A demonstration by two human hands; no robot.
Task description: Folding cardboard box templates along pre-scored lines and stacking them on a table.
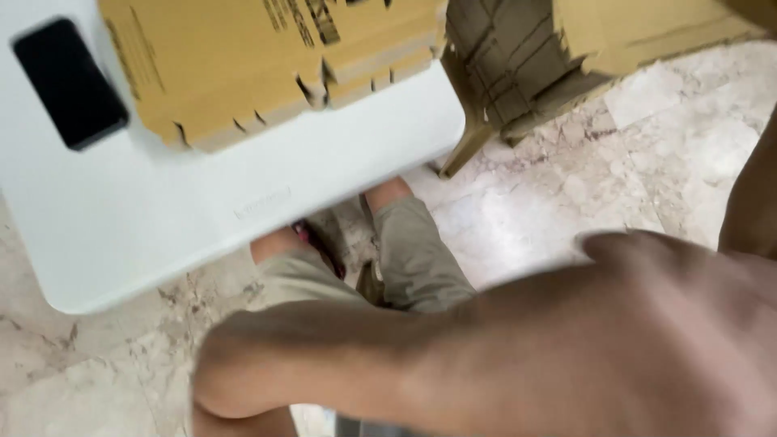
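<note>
A bare forearm [453, 356] crosses low; neither hand shows. At ten o'clock, flat brown cardboard sheets [267, 65] and a black phone [69, 81] lie on the white counter [162, 218].

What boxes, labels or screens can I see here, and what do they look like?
Flat cardboard: on the white table, top centre; tan, notched edges, dark print.
Phone: table's left corner; black rectangle, screen dark.
Cardboard boxes: on the floor, top right; tan, blurred.

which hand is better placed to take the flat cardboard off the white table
Probably the right: a blurred arm enters from the right and crosses below the white table that bears the flat cardboard. No left hand shows; the grip is too blurred to judge.
</note>
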